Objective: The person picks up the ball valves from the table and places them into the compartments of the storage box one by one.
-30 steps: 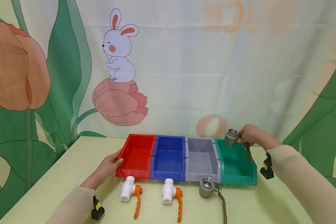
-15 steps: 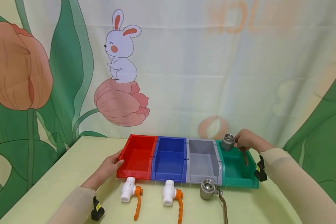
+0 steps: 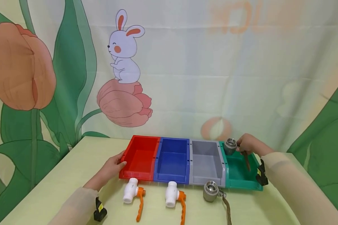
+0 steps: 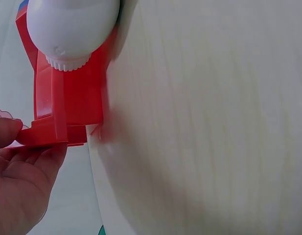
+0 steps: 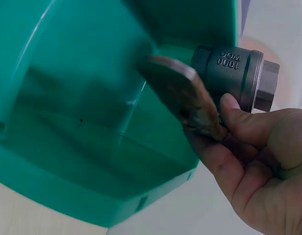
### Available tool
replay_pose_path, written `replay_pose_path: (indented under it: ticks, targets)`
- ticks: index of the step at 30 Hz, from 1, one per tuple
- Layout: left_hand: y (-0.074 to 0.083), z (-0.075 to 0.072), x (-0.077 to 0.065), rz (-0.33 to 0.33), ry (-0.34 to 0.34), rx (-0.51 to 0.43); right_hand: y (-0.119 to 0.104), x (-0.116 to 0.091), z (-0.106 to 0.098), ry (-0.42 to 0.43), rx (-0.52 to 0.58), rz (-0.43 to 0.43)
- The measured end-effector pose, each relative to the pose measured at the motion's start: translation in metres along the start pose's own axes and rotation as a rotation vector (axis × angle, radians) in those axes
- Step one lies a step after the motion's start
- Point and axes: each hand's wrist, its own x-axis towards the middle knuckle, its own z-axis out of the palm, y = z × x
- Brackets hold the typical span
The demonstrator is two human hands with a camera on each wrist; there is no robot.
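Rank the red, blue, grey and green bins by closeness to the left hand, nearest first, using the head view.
1. Red bin: leftmost, its outer side gripped by the left hand.
2. Blue bin: just right of red.
3. Grey bin: right of blue.
4. Green bin: right end of the row.

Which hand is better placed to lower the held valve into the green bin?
Right hand, likely: it holds the valve at the green bin; the left hand pinches the red bin.
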Motion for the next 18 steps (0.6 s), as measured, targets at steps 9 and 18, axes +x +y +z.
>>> replay_pose_path:
  ticks: [9, 18]
  targets:
    - [0.001, 0.001, -0.002, -0.002, -0.009, -0.020, 0.005, 0.004, 0.005, -0.005, 0.028, 0.015]
    - [0.001, 0.000, -0.003, -0.015, -0.007, -0.029, 0.008, 0.012, 0.011, -0.012, 0.006, 0.038]
